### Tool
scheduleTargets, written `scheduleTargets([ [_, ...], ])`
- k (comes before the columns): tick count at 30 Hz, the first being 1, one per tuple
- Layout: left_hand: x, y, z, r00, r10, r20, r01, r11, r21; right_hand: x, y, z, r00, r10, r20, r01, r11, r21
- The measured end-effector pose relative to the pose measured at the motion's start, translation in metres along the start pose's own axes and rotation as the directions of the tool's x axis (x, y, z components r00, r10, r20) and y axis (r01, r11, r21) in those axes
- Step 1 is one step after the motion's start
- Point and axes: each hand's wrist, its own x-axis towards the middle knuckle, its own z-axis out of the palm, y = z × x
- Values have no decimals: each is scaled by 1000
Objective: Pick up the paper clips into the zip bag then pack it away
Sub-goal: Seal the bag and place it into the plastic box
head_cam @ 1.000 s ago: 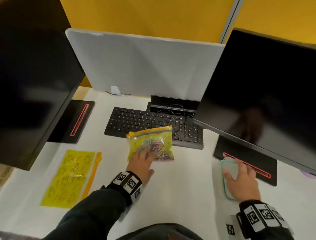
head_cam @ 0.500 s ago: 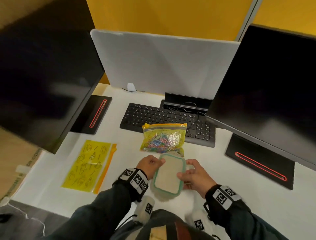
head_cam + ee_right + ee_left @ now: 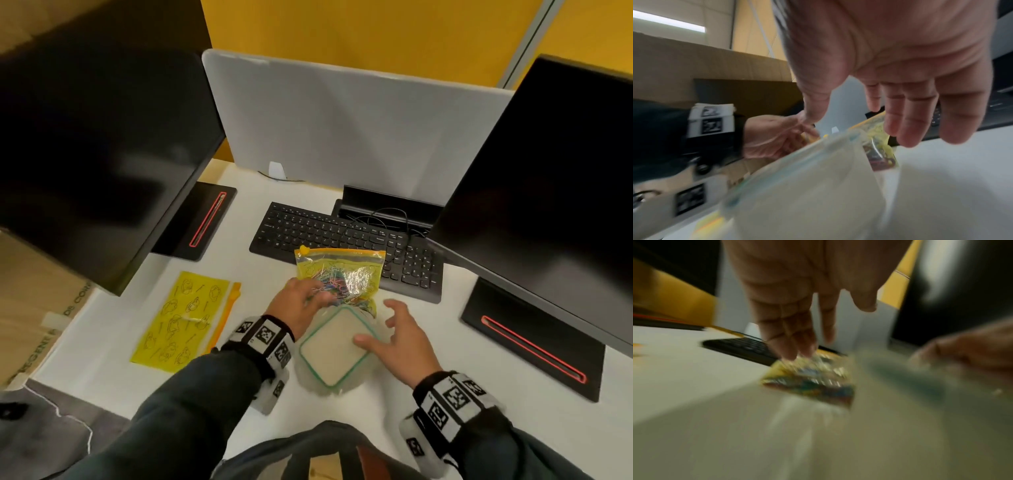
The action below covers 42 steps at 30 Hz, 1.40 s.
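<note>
While the left hand [image 3: 297,306] presses straight fingers on the clip-filled zip bag [image 3: 339,274] near the keyboard [image 3: 346,240], the right hand [image 3: 404,337], spread and holding nothing, thumbs the box [image 3: 334,346] on the desk [image 3: 394,394].

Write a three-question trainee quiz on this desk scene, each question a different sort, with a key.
1. True or false: the yellow zip bag of coloured paper clips lies between the black keyboard and the clear green-rimmed plastic box.
2. Which hand touches that bag? A) left hand B) right hand C) neither
3. Fill in: the flat empty yellow zip pouch lies to the ____ of the box.

Key: 1 true; 2 A; 3 left.
</note>
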Motion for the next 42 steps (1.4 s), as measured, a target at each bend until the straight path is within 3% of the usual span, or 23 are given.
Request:
scheduleTargets([
  [2, -10, -8, -12, 965, -252, 77, 244, 965, 98, 13, -7, -3, 998, 17, -64, -16, 1000, 19],
  [4, -26, -19, -11, 844, -426, 326, 373, 903, 213, 25, -10, -1, 998, 62, 4, -62, 998, 8],
  [6, -40, -29, -3, 725, -441, 530, 469, 879, 89, 32, -10, 6, 984, 126, 122, -132, 991, 37],
  [7, -43, -33, 1, 712, -403, 575, 493, 870, 0, 34, -9, 9, 975, 150, 161, -161, 986, 53],
  [10, -39, -39, 1, 802, -317, 506, 454, 874, -174, 38, 0, 13, 967, 197, 164, -220, 966, 134],
  [12, -36, -38, -3, 881, -299, 367, 402, 882, -246, 37, 2, 10, 959, 222, 174, -261, 932, 250],
  [14, -33, -38, -4, 925, -318, 207, 368, 886, -281, 34, 2, 9, 977, 174, 125, -201, 944, 260],
  [17, -34, -32, -4, 947, -320, 39, 319, 913, -255, 26, -7, 11, 997, 18, -77, -8, 992, 124],
  [18, -35, -30, -7, 952, -307, 10, 300, 920, -251, 24, -12, 10, 994, -12, -104, 28, 987, 159],
  [20, -34, -32, -18, 949, -312, -51, 291, 926, -240, 18, -22, 3, 999, 2, -34, 12, 914, 405],
  [22, -29, -48, -36, 922, -339, -186, 323, 940, -113, 12, -29, -11, 999, -5, 37, -19, 783, 621],
  [24, -23, -71, -52, 888, -381, -258, 426, 893, 145, 7, -32, -32, 990, -38, -135, 122, 711, 692],
  [26, -20, -90, -61, 846, -504, -173, 526, 737, 425, 4, -29, -50, 922, -79, -379, 311, 734, 604],
  [27, -19, -96, -63, 820, -555, -140, 546, 685, 483, 3, -25, -55, 881, -122, -457, 372, 776, 509],
  [29, -18, -102, -62, 812, -568, -134, 552, 672, 493, 0, -15, -56, 830, -227, -510, 390, 889, 239],
  [30, -16, -103, -59, 825, -546, -143, 537, 681, 498, -2, -7, -52, 812, -300, -500, 369, 929, 41],
  [32, -16, -103, -54, 850, -500, -168, 503, 674, 541, -3, 16, -38, 804, -443, -396, 322, 885, -335],
  [34, -17, -105, -55, 871, -456, -183, 470, 662, 584, -5, 41, -24, 875, -435, -213, 283, 816, -505],
  [36, -21, -108, -61, 884, -433, -175, 449, 683, 576, -8, 59, -12, 948, -316, -44, 237, 789, -567],
  [38, -25, -104, -69, 889, -420, -182, 456, 768, 451, -11, 64, -7, 976, -216, 33, 196, 801, -566],
  [40, -28, -87, -75, 890, -373, -260, 434, 869, 237, -13, 58, -7, 984, -178, -2, 155, 864, -479],
  [42, -30, -59, -78, 887, -315, -337, 313, 948, -61, -12, 40, -12, 975, -198, -97, 152, 923, -354],
])
